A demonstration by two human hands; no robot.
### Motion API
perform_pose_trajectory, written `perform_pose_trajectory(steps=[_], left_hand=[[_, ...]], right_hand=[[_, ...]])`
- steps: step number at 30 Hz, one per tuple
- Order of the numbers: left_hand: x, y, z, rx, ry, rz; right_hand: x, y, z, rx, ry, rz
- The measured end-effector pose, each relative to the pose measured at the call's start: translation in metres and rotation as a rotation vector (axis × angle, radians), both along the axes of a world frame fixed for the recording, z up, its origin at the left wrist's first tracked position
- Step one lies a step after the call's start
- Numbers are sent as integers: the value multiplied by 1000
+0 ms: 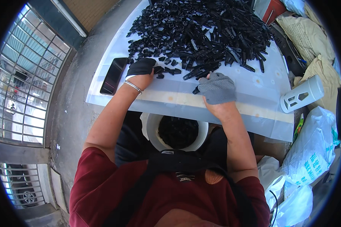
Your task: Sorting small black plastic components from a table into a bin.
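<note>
right now, through the head camera, i have my left grip (141,68), in a black glove, low at the near left edge of a broad heap of small black parts (201,30) on the worktop (254,90), which a pale flowered sheet covers. its fingertips are hidden, so i cannot tell whether they are apart or together. a few loose black pieces (172,71) lie just to its right, and a dark phone (114,76) lies flat just to its left. a metal bracelet (133,87) circles that wrist.

my right grip (217,89), in a grey dotted glove, sits curled at the heap's near edge, beside longer black parts. one black piece (196,90) pokes out on its left side; i cannot tell if the fingers are clamped on it.

below the worktop's near edge i see a pale bucket (203,132) with dark parts (178,130) inside. a pale cutout cylinder (305,92) lies on its side at the right edge, with plastic bags (310,145) beyond
</note>
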State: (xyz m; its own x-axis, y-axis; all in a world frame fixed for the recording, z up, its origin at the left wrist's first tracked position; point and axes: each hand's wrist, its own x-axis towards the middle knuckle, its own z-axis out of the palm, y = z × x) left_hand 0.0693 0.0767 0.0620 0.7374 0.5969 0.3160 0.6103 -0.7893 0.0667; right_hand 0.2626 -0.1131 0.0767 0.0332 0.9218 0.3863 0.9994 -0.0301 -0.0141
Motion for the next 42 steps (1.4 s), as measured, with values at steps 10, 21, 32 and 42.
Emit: perform_pose_trajectory(steps=[10,21,32,42], left_hand=[[-10,-13,11,-89,-15,120],[-15,-74,15,-116,-296,-97],[3,-62,2,-87,-282,-85],[-17,-118,25,-993,-474,-179]], right_hand=[[-4,-7,2,286,49,26],[-34,-21,-5,256,473,371],[-38,-9,-23,107,496,265],[-44,-21,1,33,677,403]])
